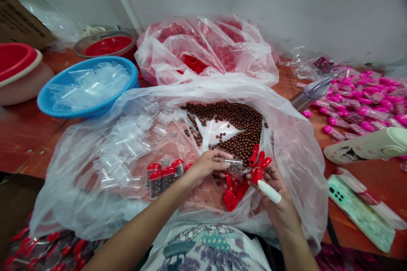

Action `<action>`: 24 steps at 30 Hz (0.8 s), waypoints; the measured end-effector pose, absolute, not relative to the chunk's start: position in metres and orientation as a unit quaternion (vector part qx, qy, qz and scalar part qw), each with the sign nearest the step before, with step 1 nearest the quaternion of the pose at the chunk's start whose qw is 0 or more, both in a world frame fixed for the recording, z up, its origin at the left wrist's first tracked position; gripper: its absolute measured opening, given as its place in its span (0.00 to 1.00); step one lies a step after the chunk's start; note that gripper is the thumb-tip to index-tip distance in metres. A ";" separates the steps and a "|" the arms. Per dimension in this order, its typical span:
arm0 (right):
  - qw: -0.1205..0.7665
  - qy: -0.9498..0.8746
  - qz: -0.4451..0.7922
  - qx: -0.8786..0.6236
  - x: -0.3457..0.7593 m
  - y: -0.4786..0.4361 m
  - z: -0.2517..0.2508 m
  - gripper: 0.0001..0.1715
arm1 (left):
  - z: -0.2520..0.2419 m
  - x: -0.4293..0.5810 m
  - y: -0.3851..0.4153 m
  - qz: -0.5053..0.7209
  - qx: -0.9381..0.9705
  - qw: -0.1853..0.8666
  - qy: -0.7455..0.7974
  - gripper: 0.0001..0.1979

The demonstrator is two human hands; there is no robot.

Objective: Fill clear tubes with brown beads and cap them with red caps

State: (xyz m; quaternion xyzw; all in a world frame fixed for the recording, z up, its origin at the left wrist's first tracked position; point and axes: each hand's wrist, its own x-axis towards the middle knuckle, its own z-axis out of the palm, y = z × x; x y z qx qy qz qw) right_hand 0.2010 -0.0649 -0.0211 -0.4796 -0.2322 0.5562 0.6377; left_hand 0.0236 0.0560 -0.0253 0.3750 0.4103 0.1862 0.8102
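Observation:
My left hand (pixel 207 163) pinches a small clear tube (pixel 235 166) filled with brown beads. My right hand (pixel 276 197), thumb wrapped in a white sleeve, grips several red caps (pixel 259 164) right beside the tube's end. Both hands hover over a large clear plastic sheet (pixel 95 194) that holds a heap of brown beads (pixel 240 129), loose empty clear tubes (pixel 133 144), a few capped filled tubes (pixel 163 175) and more red caps (pixel 233 192).
A blue basin (pixel 57 101) of clear tubes and a red-and-white bowl (pixel 17 65) sit at the left. A bag of red caps (pixel 206 51) lies behind. Pink-capped tubes (pixel 362 101), a metal scoop (pixel 310 93), a phone (pixel 359 211) and a cream bottle (pixel 369 146) lie on the right.

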 end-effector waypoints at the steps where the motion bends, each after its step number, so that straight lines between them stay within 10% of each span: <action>1: 0.632 -0.260 0.542 -0.489 0.198 -0.064 -0.021 0.26 | -0.023 0.018 0.053 0.200 0.373 0.809 0.408 0.17; 12: 0.525 -0.497 0.442 -0.531 0.170 -0.059 -0.028 0.24 | -0.006 -0.024 0.030 0.264 0.349 0.762 0.478 0.16; 24: 0.514 -0.358 0.560 -0.542 0.152 -0.035 -0.020 0.25 | -0.012 -0.034 0.018 0.321 0.331 0.758 0.461 0.16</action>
